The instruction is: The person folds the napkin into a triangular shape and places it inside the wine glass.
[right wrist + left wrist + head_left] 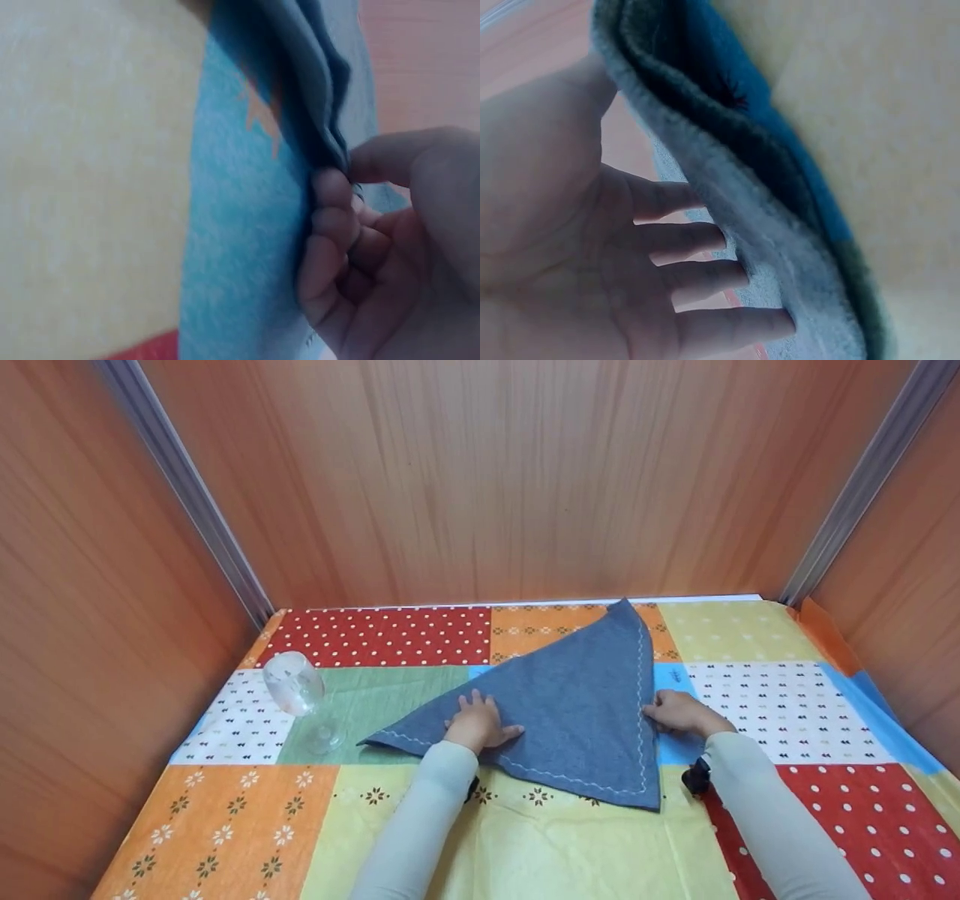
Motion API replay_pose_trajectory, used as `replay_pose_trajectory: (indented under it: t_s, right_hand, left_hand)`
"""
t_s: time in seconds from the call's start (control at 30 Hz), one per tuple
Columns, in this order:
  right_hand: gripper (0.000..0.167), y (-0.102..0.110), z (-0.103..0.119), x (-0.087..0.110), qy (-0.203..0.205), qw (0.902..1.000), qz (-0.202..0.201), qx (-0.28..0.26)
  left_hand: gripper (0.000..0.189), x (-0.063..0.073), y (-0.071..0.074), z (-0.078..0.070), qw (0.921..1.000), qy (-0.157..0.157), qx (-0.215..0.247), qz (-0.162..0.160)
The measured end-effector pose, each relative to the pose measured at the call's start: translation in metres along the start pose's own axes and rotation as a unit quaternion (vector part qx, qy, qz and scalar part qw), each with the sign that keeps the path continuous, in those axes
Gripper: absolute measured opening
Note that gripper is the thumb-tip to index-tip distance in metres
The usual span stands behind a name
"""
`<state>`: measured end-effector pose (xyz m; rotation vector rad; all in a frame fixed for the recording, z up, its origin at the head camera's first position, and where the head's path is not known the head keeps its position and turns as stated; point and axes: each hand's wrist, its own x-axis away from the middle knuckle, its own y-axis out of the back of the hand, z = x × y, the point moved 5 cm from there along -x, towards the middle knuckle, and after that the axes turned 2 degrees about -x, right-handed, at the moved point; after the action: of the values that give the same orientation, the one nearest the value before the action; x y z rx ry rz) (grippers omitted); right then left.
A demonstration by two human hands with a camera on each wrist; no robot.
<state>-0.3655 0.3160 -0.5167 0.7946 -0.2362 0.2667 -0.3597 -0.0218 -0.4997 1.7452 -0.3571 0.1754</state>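
Note:
A grey-blue cloth napkin [574, 705] with pale zigzag stitching lies folded into a triangle on the tablecloth, one corner reaching the far side. My left hand [478, 723] rests on its near left part, fingers spread and straight. In the left wrist view the fingers [705, 281] touch the cloth beside a layered edge [727, 180]. At the napkin's right edge, my right hand [681, 712] pinches the cloth. The right wrist view shows the thumb and curled fingers [334, 217] gripping the layered border [319, 82].
A clear stemmed glass [294, 684] stands to the left of the napkin. Underneath is a patchwork-patterned tablecloth [225, 825]. Wood-grain panels [510, 480] with metal corner strips rise behind and at both sides.

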Motion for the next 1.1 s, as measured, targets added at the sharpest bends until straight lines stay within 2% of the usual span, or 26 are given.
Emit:
replay_pose_trajectory:
  t_s: [0.3, 0.53, 0.8, 0.93, 1.1]
  right_hand:
    - [0.025, -0.001, 0.002, 0.007, 0.01, 0.9988, 0.048, 0.006]
    - [0.038, -0.003, 0.002, 0.013, 0.014, 0.9947, 0.101, 0.012]
    - [0.043, -0.004, 0.004, 0.017, 0.023, 0.9924, 0.12, 0.016]
    - [0.043, -0.004, 0.005, 0.018, 0.028, 0.9923, 0.12, 0.015]
    - [0.043, -0.005, 0.004, 0.018, 0.032, 0.9927, 0.115, 0.012]
  left_hand:
    - [0.089, -0.007, 0.001, 0.005, 0.9997, -0.024, 0.002, 0.002]
    - [0.089, -0.018, 0.003, 0.014, 0.9985, -0.051, 0.02, -0.003]
    - [0.081, -0.028, 0.008, 0.022, 0.9961, -0.069, 0.052, -0.017]
    - [0.075, -0.027, 0.007, 0.019, 0.9971, -0.058, 0.042, -0.026]
    - [0.067, -0.017, 0.002, 0.007, 0.9992, -0.023, 0.021, -0.024]
